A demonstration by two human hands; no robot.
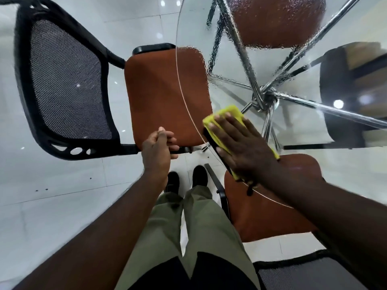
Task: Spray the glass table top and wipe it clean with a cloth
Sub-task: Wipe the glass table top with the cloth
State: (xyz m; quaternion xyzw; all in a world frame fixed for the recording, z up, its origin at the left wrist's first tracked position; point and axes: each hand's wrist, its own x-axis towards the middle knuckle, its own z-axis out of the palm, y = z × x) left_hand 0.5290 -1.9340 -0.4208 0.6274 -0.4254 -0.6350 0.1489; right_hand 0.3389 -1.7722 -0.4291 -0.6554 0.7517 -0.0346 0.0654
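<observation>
The yellow cloth [229, 114] is being pressed against the glass table top [297, 126] by the right hand [243, 147], just right of the frame's centre and close to the table's curved rim. The hand is being held flat, with the fingers straight and spread over the cloth; nothing is being gripped. The cloth is folded, and parts of it are showing beyond the fingertips towards the upper left and beside the wrist at the lower right.

The left hand [159, 147] is being held at centre frame, off the table, above the front edge of an orange chair seat [165, 97]. Its fingers are being kept loosely curled with the thumb against them, and nothing is being held in it.

A film of spray droplets [261, 28] is being shown on the glass across the upper middle of the frame, blurring a second orange seat [276, 19] beneath it. The glass around the cloth is looking free of droplets. Chrome legs [266, 97], meeting in a hub, are being seen through the glass just above the cloth. A third orange seat [268, 206] is being seen under the right forearm at the lower right. A black mesh chair back [69, 80] is filling the upper left. Olive trousers [209, 227] and dark shoes [199, 174] are being seen over the white tiled floor [62, 185] at the bottom centre.
</observation>
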